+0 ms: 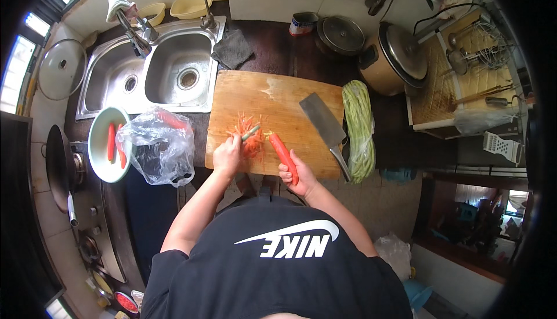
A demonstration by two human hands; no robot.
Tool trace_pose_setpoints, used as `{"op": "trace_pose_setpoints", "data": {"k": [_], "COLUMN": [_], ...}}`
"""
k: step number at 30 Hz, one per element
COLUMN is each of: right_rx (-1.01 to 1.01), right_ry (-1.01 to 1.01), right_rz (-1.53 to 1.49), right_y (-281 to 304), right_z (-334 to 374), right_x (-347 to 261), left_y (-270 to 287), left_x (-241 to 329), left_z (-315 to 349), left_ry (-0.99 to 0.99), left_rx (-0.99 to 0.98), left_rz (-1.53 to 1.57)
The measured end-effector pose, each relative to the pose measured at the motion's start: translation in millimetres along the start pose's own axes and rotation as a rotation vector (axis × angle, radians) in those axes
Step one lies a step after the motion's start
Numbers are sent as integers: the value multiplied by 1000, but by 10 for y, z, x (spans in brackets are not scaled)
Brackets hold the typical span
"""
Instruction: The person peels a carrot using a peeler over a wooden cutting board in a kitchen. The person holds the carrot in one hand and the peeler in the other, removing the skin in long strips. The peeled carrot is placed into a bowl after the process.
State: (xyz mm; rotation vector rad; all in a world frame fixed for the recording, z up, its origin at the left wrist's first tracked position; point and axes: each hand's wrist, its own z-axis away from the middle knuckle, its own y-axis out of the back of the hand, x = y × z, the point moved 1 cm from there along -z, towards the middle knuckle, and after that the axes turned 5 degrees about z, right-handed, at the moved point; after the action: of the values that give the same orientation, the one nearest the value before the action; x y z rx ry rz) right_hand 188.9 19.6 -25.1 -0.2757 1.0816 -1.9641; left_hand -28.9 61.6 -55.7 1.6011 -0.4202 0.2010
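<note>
A carrot (282, 155) lies in my right hand (297, 177), its fingers wrapped round the lower end, and the top end points up and left over the board. My left hand (227, 155) is closed on a peeler (250, 132) with a pale grey-green handle; its blade is too small to make out. Thin orange peelings (253, 145) are heaped on the wooden cutting board (255, 92) beside that hand. To the right of the carrot a cleaver (320, 119) rests flat on the board, handle toward me.
Long green beans (358, 133) in clear plastic lie along the board's right edge. On the left stand a pale bowl (102, 171) with carrots and a clear plastic bag (168, 159). Behind are a double sink (148, 66), a grey cloth (233, 49) and a large lidded pot (380, 63).
</note>
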Motion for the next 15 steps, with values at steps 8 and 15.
{"op": "trace_pose_setpoints", "data": {"k": [8, 15], "right_rx": [146, 101], "right_ry": [76, 181], "right_rz": [-25, 129], "right_y": [-11, -4], "right_z": [-143, -222], "right_x": [0, 84], "left_y": [249, 296], "left_x": [331, 684], "left_z": [69, 140], "left_ry": [-157, -401], "left_rx": [165, 81], "left_rz": [339, 162]}}
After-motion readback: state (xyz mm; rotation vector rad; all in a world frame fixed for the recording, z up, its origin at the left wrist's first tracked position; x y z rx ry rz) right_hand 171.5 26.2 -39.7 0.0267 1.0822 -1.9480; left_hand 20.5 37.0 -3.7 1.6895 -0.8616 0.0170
